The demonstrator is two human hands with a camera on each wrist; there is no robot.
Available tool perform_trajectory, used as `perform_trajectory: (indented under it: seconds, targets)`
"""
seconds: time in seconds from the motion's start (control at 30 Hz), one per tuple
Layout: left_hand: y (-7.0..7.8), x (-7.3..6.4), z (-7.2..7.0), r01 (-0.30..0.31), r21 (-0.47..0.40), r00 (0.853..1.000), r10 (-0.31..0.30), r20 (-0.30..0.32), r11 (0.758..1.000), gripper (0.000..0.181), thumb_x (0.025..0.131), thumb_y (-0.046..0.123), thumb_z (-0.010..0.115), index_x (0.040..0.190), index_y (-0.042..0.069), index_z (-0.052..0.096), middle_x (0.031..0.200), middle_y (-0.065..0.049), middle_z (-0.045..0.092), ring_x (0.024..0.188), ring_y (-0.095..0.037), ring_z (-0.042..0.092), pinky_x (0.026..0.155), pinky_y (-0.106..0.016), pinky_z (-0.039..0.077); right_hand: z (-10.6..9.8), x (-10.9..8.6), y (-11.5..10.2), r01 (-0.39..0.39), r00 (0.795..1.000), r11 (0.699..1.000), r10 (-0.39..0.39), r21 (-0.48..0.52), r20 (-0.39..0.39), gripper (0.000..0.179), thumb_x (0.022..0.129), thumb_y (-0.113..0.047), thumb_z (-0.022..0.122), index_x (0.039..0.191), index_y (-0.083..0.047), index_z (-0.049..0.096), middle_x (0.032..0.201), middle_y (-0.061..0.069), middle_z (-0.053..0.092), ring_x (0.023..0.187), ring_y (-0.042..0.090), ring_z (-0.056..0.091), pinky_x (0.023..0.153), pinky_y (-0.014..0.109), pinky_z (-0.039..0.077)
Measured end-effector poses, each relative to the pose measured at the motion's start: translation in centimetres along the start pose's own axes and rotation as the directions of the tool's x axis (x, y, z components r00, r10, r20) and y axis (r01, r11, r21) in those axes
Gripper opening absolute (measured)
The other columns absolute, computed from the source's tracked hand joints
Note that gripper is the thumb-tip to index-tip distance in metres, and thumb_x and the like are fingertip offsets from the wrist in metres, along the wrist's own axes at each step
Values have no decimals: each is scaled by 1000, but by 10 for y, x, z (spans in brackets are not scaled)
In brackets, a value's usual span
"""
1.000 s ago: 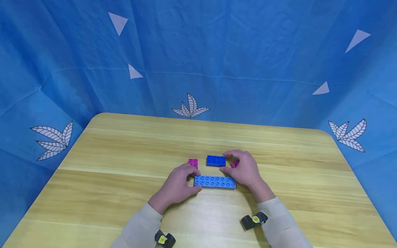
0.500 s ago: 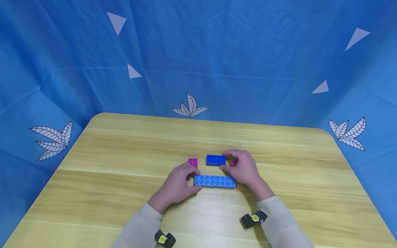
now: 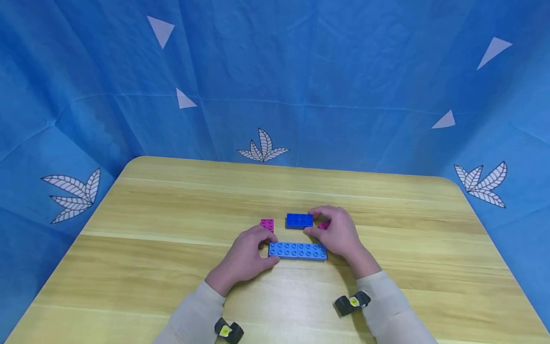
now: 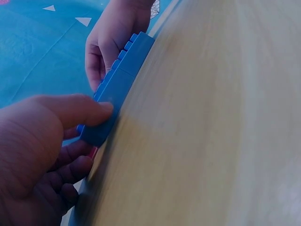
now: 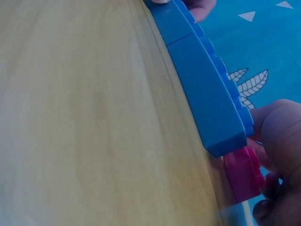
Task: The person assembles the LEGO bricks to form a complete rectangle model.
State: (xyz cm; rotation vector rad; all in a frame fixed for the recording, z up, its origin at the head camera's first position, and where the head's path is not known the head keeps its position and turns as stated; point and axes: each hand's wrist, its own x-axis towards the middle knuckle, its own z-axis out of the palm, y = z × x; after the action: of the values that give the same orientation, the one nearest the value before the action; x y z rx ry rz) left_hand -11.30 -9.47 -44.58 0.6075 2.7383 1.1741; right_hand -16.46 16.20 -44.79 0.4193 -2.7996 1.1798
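Observation:
Two light blue toy building bricks [image 3: 297, 251] lie end to end in a row on the table, studs up. My left hand [image 3: 247, 255] pinches the row's left end, thumb on the near side and fingers behind; the left wrist view shows the thumb pressed on the light blue side [image 4: 101, 129]. Behind the row sits a dark blue brick [image 3: 299, 221]. My right hand [image 3: 339, 234] holds its right end between thumb and index finger. One pink brick [image 3: 267, 223] stands behind my left fingers. Another pink brick [image 5: 242, 174] is partly hidden under my right hand.
The wooden table [image 3: 172, 200] has rounded far corners. A blue cloth [image 3: 343, 71] with white triangles and leaf prints hangs behind and beside it. Both wrists carry small black cameras close to the tabletop.

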Motion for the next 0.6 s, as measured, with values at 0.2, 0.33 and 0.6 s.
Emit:
perform_trajectory:
  seconds: [0.2, 0.33, 0.6]
  targets:
    - [0, 0, 0, 2, 3, 1000, -2, 1, 1000, 31, 81, 20, 84, 106, 14, 67, 95, 9, 55, 86, -14, 53, 77, -31, 47, -3, -3, -3, -2, 1000, 1000, 2, 28, -1, 38, 80, -17, 87, 115, -11, 73, 106, 2, 70, 91, 20, 66, 78, 41, 54]
    - [0, 0, 0, 7, 6, 1000, -7, 3, 1000, 31, 81, 21, 84, 107, 14, 68, 95, 9, 55, 86, -14, 53, 77, -31, 47, -5, -4, -6, -2, 1000, 999, 2, 39, -8, 38, 79, -16, 87, 115, -12, 73, 106, 1, 69, 91, 21, 66, 79, 42, 54]
    - [2, 0, -1, 7, 4, 1000, -7, 3, 1000, 31, 81, 21, 84, 106, 14, 68, 95, 9, 55, 86, -14, 53, 77, -32, 47, -7, -7, -12, -12, 1000, 998, 12, 66, -5, 38, 80, -14, 86, 115, -13, 72, 105, 1, 67, 83, 18, 67, 75, 38, 55]
